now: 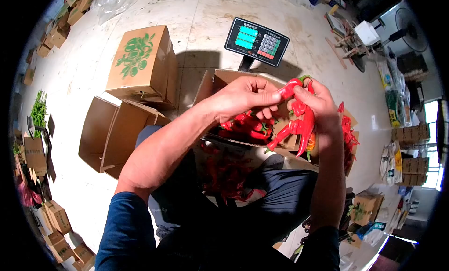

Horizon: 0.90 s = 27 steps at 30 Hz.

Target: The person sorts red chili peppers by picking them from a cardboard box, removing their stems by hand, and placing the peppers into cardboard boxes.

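Several red peppers (305, 123) hang from my right hand (319, 101), whose fingers are closed round their upper ends. My left hand (248, 97) pinches one red pepper (289, 88) between thumb and fingers, close beside the right hand. Both hands are above an open cardboard box (229, 76) with red peppers (248, 127) inside. Just behind the box stands a scale display (257, 41) with lit green readouts and a keypad. More red peppers (229, 175) lie low between the knees, in shadow.
A closed box with a green vegetable print (140, 62) stands left of the open box, with an empty open box (105, 133) nearer. Red peppers (348, 135) lie at the right. Green produce (38, 114) is far left; a fan (411, 30) is at the upper right.
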Available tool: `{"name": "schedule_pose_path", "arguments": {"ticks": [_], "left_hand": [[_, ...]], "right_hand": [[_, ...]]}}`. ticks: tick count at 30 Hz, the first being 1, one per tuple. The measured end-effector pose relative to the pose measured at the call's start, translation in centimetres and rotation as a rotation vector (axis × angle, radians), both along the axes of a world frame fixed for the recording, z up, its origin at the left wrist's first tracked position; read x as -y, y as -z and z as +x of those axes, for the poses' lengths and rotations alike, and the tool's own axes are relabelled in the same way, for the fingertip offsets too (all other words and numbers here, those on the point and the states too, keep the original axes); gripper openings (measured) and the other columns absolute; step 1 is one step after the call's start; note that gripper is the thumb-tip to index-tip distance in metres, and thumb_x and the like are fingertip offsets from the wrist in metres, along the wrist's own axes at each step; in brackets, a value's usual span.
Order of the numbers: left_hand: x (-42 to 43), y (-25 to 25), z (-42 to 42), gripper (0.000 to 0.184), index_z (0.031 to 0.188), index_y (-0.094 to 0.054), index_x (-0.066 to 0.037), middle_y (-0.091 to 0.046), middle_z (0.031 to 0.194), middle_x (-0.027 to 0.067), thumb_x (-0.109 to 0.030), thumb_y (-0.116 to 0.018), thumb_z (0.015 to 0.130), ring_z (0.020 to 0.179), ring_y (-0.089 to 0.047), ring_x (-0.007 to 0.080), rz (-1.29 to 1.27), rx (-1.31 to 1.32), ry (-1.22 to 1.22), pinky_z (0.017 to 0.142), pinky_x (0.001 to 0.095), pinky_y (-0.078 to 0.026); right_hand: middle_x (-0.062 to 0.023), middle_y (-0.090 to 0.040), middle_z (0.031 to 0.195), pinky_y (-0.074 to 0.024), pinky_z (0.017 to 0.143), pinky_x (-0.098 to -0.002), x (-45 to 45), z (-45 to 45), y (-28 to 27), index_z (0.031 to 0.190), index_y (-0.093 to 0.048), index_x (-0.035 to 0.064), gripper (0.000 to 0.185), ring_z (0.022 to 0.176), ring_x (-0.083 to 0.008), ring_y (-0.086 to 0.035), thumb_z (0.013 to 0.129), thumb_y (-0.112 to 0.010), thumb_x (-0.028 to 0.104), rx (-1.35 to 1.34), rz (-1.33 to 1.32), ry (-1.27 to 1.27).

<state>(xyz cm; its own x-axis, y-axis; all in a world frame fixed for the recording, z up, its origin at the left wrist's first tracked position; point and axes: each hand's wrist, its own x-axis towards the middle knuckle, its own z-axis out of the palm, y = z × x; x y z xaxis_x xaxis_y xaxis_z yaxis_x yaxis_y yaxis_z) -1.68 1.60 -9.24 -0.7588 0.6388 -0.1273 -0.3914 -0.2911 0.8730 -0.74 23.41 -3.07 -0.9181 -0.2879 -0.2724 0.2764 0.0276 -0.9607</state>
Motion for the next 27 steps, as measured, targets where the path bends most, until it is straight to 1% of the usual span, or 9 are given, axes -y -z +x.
{"name": "schedule_pose_path", "arguments": {"ticks": [2, 8, 14, 17, 20, 21, 24, 25, 27], "left_hand": [[0.4, 0.6, -0.5, 0.024, 0.114, -0.062, 0.003, -0.07, 0.094, 0.011, -0.015, -0.063, 0.096, 0.08, -0.068, 0.0134, -0.002, -0.103, 0.053, 0.071, 0.0241, -0.054], [0.4, 0.4, -0.7, 0.023, 0.116, -0.061, 0.006, -0.071, 0.101, 0.0155, -0.008, -0.055, 0.098, 0.088, -0.071, 0.0199, 0.025, 0.0, 0.109, 0.073, 0.0256, -0.055], [0.1, 0.8, -1.0, 0.026, 0.116, -0.061, 0.007, -0.07, 0.103, 0.0187, -0.01, -0.049, 0.1, 0.086, -0.071, 0.0223, 0.06, 0.119, 0.138, 0.073, 0.0274, -0.057], [-0.4, 1.6, -1.5, 0.03, 0.116, -0.061, 0.007, -0.069, 0.107, 0.0187, -0.016, -0.052, 0.1, 0.09, -0.07, 0.0254, -0.171, 0.043, 0.052, 0.08, 0.0315, -0.056], [-0.8, 2.6, -1.8, 0.036, 0.118, -0.061, 0.006, -0.069, 0.109, 0.0166, -0.024, -0.054, 0.1, 0.098, -0.068, 0.0276, -0.856, -0.848, 0.065, 0.087, 0.0353, -0.053], [-1.3, 2.8, -1.4, 0.043, 0.121, -0.061, 0.005, -0.068, 0.113, 0.0146, -0.032, -0.053, 0.101, 0.104, -0.065, 0.0281, -0.867, -0.797, 0.015, 0.094, 0.0379, -0.05], [-2.1, 1.7, -0.9, 0.048, 0.128, -0.057, 0.004, -0.066, 0.117, 0.0144, -0.036, -0.049, 0.103, 0.104, -0.065, 0.0258, -0.424, -0.309, -0.027, 0.088, 0.0367, -0.053], [-2.4, 0.7, -0.4, 0.052, 0.137, -0.05, 0.002, -0.064, 0.12, 0.0168, -0.037, -0.046, 0.104, 0.102, -0.066, 0.0243, -0.184, 0.044, 0.002, 0.082, 0.0349, -0.057], [-2.1, 0.8, -0.5, 0.052, 0.141, -0.042, 0.003, -0.063, 0.12, 0.0195, -0.033, -0.045, 0.105, 0.097, -0.068, 0.0242, 0.06, 0.193, 0.143, 0.077, 0.0336, -0.059]], "right_hand": [[-0.004, -0.064, 0.083, -0.0477, 0.062, -0.0218, -0.1, -0.1, -0.4, 0.104, -0.06, 0.0009, 0.018, 0.069, -0.0088, -0.06, 0.095, -0.062, 0.017, 0.044, 0.005, 0.006], [-0.0045, -0.064, 0.083, -0.0465, 0.061, -0.0212, -0.5, -0.1, 0.0, 0.105, -0.059, 0.0004, 0.019, 0.07, -0.009, -0.06, 0.094, -0.061, 0.015, 0.017, -0.018, -0.043], [-0.006, -0.063, 0.081, -0.0479, 0.06, -0.0226, -1.1, -0.5, 0.1, 0.105, -0.058, 0.0005, 0.019, 0.069, -0.0113, -0.061, 0.094, -0.061, 0.015, 0.097, 0.016, 0.009], [-0.0063, -0.064, 0.08, -0.0495, 0.058, -0.0248, -2.2, -1.2, 1.2, 0.101, -0.059, 0.0008, 0.019, 0.068, -0.0133, -0.062, 0.094, -0.062, 0.018, 0.022, -0.061, 0.111], [-0.0063, -0.064, 0.08, -0.0509, 0.058, -0.0272, -3.4, -2.4, 2.0, 0.097, -0.06, 0.0013, 0.02, 0.068, -0.0147, -0.063, 0.095, -0.062, 0.021, 0.025, -0.041, 0.178], [-0.0064, -0.064, 0.082, -0.0519, 0.06, -0.0286, -3.6, -2.7, 2.4, 0.095, -0.061, 0.0017, 0.021, 0.067, -0.0156, -0.064, 0.096, -0.063, 0.023, 0.024, -0.022, 0.2], [-0.0062, -0.065, 0.084, -0.052, 0.062, -0.0289, -3.0, -3.0, 3.1, 0.096, -0.061, 0.0017, 0.021, 0.069, -0.0159, -0.064, 0.095, -0.063, 0.023, 0.003, 0.002, 0.22], [-0.0063, -0.065, 0.088, -0.052, 0.063, -0.0287, -2.9, -2.9, 3.1, 0.099, -0.06, 0.0018, 0.018, 0.074, -0.0157, -0.064, 0.094, -0.062, 0.018, -0.043, -0.038, 0.174], [-0.0064, -0.065, 0.092, -0.0524, 0.065, -0.0286, -2.2, -2.6, 2.7, 0.102, -0.06, 0.0025, 0.015, 0.076, -0.0156, -0.064, 0.093, -0.06, 0.015, -0.034, -0.108, 0.177]]}}
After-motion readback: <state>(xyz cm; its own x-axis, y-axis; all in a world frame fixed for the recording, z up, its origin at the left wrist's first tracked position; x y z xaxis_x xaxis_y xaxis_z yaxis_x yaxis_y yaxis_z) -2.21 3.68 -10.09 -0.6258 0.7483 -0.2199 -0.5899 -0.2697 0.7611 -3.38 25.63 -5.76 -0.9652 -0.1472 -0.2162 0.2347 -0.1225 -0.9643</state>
